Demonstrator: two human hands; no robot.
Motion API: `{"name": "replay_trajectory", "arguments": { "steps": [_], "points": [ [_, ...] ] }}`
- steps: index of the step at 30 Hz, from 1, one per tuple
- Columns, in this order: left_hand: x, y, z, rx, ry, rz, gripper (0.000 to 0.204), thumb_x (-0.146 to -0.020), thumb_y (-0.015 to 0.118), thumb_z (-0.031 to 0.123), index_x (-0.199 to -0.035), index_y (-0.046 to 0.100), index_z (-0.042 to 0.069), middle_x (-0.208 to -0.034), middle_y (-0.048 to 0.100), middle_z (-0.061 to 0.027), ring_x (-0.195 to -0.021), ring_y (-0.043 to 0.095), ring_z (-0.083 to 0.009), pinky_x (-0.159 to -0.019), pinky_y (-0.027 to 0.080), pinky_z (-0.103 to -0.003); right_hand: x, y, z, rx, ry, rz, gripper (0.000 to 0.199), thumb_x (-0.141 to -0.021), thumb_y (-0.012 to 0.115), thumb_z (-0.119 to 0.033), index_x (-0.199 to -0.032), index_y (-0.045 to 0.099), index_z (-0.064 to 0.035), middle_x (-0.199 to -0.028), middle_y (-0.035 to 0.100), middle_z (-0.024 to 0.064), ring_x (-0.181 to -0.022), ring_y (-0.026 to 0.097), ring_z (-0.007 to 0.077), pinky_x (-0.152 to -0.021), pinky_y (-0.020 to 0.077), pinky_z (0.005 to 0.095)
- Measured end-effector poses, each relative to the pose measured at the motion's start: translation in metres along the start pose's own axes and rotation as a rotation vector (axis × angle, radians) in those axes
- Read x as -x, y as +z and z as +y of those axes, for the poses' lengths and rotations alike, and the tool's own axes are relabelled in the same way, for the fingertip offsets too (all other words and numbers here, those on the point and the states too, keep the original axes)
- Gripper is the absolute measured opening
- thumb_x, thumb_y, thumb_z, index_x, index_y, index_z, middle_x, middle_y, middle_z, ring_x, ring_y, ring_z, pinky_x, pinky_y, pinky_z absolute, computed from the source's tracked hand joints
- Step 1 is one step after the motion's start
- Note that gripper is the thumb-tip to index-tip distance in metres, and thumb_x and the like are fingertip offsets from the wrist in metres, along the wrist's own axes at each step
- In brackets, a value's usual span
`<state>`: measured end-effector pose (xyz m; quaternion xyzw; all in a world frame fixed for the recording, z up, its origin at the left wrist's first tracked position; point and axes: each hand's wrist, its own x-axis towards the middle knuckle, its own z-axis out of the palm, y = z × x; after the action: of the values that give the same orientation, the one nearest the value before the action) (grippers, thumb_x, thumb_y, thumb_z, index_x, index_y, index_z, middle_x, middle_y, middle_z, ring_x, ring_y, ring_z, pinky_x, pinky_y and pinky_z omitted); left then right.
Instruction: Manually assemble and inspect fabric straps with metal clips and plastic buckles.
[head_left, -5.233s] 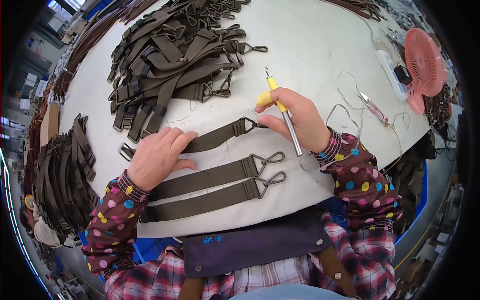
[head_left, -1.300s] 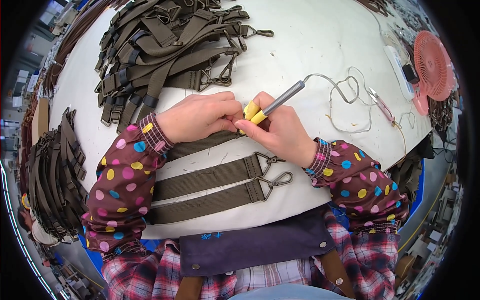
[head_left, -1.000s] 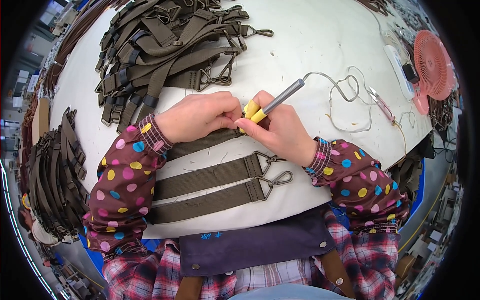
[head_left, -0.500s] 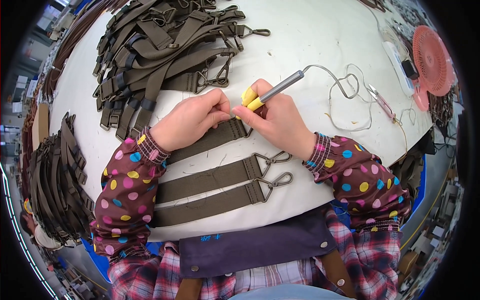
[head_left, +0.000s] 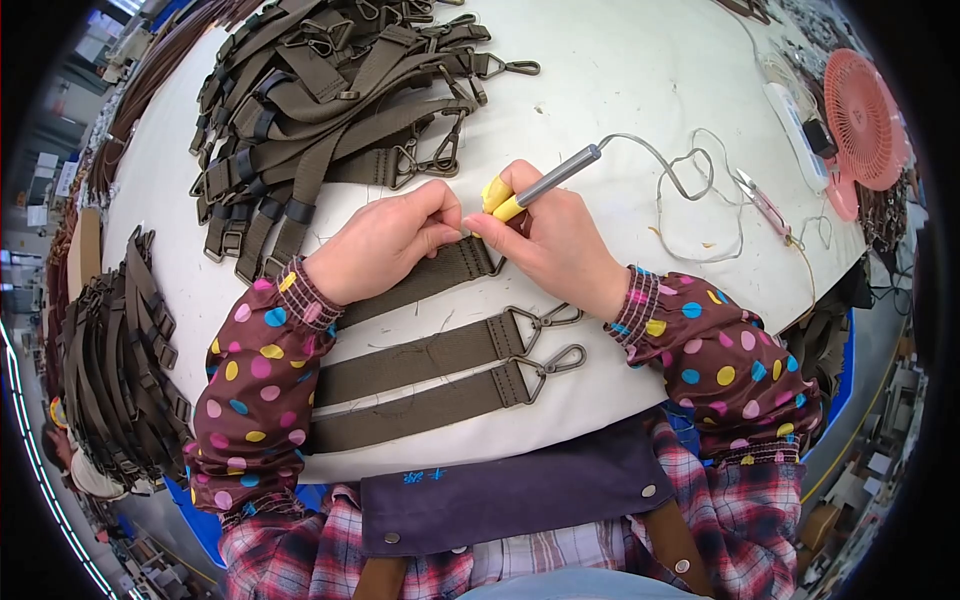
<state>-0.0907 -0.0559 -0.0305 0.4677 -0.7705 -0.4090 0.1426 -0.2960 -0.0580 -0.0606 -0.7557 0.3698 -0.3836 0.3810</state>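
Note:
My right hand (head_left: 568, 245) grips a corded pen-shaped tool (head_left: 558, 172) with a grey barrel and a yellow lower part. Its tip is hidden by my fingers. Yellow wrapping covers one right fingertip. My left hand (head_left: 378, 248) is closed in a pinch close to the right fingertips; what it pinches is too small to make out. Both hands are over the stitched end of an olive-brown webbing strap (head_left: 440, 272), partly covered by the left hand. Nearer to me lie a second strap (head_left: 425, 362) and a third strap (head_left: 425, 415), each with a metal snap hook at its right end.
A large heap of similar straps (head_left: 330, 120) lies at the far left. Another bundle of straps (head_left: 115, 370) hangs at the table's left edge. To the right are the tool's looping cord (head_left: 690, 185), small snips (head_left: 763, 207), a white power strip (head_left: 797, 135) and a pink fan (head_left: 862, 120).
The tool's rear end has tipped slightly to the left and down. Both hands stay nearly in place over the strap end.

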Motion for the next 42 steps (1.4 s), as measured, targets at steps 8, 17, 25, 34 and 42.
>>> {"name": "replay_trajectory", "arguments": {
  "steps": [8,17,25,34,42],
  "points": [
    [0.006,-0.003,0.007,0.134,-0.085,0.001,0.011,-0.093,0.054,0.013,-0.093,0.047,0.005,-0.073,0.058,-0.0056,-0.066,0.058,-0.0153,-0.061,0.047,-0.028,-0.002,-0.003,-0.005,-0.042,0.056,-0.009,0.032,-0.087,0.066,-0.023,-0.087,0.043,-0.0023,-0.066,0.059,0.0117,-0.057,0.062,0.0222,-0.052,0.0471,0.0300],
    [0.011,0.008,0.006,0.194,-0.078,0.094,0.007,-0.094,0.051,0.009,-0.093,0.047,0.003,-0.079,0.058,-0.0054,-0.069,0.058,-0.0130,-0.063,0.049,-0.027,-0.003,-0.002,-0.006,-0.029,0.062,-0.027,0.032,-0.087,0.066,-0.023,-0.087,0.042,-0.0023,-0.067,0.060,0.0116,-0.057,0.062,0.0212,-0.052,0.0473,0.0301],
    [0.009,0.013,0.004,0.214,-0.072,0.135,0.009,-0.095,0.050,0.010,-0.094,0.046,0.002,-0.081,0.059,-0.0056,-0.070,0.058,-0.0130,-0.063,0.049,-0.026,-0.001,0.001,-0.001,-0.021,0.021,0.010,0.025,-0.088,0.065,-0.018,-0.087,0.045,-0.0029,-0.062,0.050,0.0013,-0.053,0.047,0.0058,-0.048,0.0375,0.0221],
    [0.008,0.015,0.001,0.261,-0.101,0.152,0.010,-0.096,0.050,0.011,-0.094,0.045,0.003,-0.084,0.060,-0.0053,-0.071,0.058,-0.0118,-0.062,0.048,-0.025,-0.002,0.001,-0.001,-0.033,0.018,0.008,0.027,-0.088,0.066,-0.019,-0.087,0.044,-0.0020,-0.062,0.051,0.0042,-0.052,0.049,0.0086,-0.047,0.0394,0.0239],
    [0.018,0.008,0.013,-0.080,-0.090,0.132,0.020,-0.087,0.063,0.014,-0.098,0.049,0.004,-0.084,0.059,-0.0072,-0.074,0.059,-0.0193,-0.067,0.048,-0.030,-0.001,-0.001,0.001,-0.118,0.049,0.024,0.027,-0.089,0.066,-0.018,-0.087,0.044,-0.0030,-0.065,0.054,0.0006,-0.056,0.047,0.0033,-0.049,0.0378,0.0207]
  ]
}}
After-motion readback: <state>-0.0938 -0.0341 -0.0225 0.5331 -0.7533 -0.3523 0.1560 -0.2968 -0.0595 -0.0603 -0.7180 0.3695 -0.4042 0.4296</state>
